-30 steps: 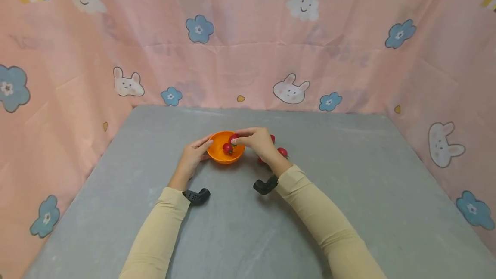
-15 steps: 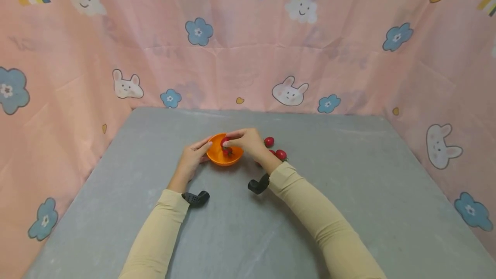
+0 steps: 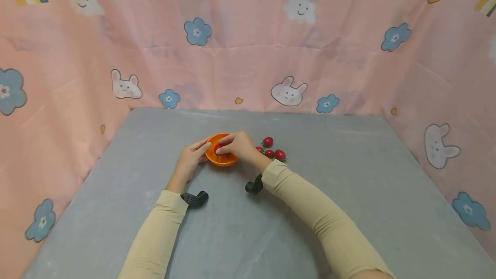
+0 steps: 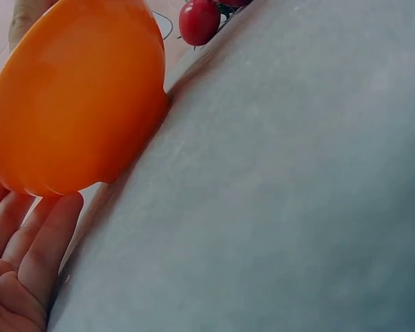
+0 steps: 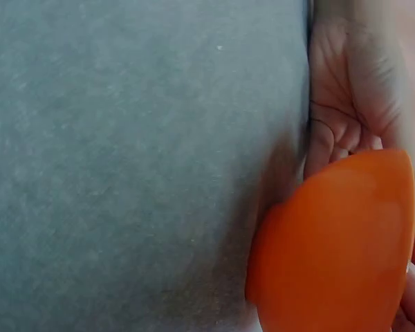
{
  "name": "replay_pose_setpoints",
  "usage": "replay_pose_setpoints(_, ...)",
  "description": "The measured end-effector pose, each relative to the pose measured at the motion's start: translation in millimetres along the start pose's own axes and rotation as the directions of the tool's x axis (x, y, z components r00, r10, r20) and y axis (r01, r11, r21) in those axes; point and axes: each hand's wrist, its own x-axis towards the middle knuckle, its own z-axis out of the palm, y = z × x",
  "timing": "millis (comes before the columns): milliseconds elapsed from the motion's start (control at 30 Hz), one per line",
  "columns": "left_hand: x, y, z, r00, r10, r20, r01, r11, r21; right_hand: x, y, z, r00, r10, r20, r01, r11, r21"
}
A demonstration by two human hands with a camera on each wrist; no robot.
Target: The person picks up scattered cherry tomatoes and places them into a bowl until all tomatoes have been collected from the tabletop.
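Observation:
An orange bowl (image 3: pixel 221 163) stands on the grey table, its outer wall filling much of the left wrist view. My left hand (image 3: pixel 190 157) holds it at the left side, thumb at the rim and fingers against the lower wall; those fingers (image 4: pixel 47 242) also show in the left wrist view. Inside the bowl, my right hand (image 3: pixel 238 145) pinches a red cherry tomato (image 3: pixel 218 148) between thumb and fingers, low over the bottom. Another tomato in the bowl is mostly hidden behind the right fingers. In the right wrist view the bowl (image 5: pixel 339 249) hides the right fingertips.
Several cherry tomatoes (image 3: pixel 280 155) with green stems lie on the grey table (image 3: pixel 329 162) just right of the bowl, near the right forearm. A pink patterned curtain (image 3: pixel 232 68) surrounds the table at the back and sides. Each wrist carries a black camera (image 3: pixel 195 199).
The right hand has moved left and down into the bowl with the cherry tomato. The left hand keeps its hold on the bowl. More of the tomatoes on the table now show.

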Motion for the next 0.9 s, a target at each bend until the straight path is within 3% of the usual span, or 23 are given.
replay_pose_setpoints(300,-2.6,3.5,2.0,1.0,-0.001,0.0,0.001,0.999,0.033,0.9,-0.3,4.1,0.997,-0.037,0.061,0.043,0.993,-0.111)
replay_pose_setpoints(567,1.2,-0.4,1.1,1.0,0.015,0.004,-0.015,0.999,0.03,-1.5,-1.3,8.1,0.994,-0.085,0.076,0.101,0.964,-0.246)
replay_pose_setpoints(900,0.3,-0.7,2.5,1.0,0.02,-0.004,-0.02,1.0,0.018,-2.5,1.6,9.2,0.99,-0.116,0.081,0.134,0.955,-0.265)
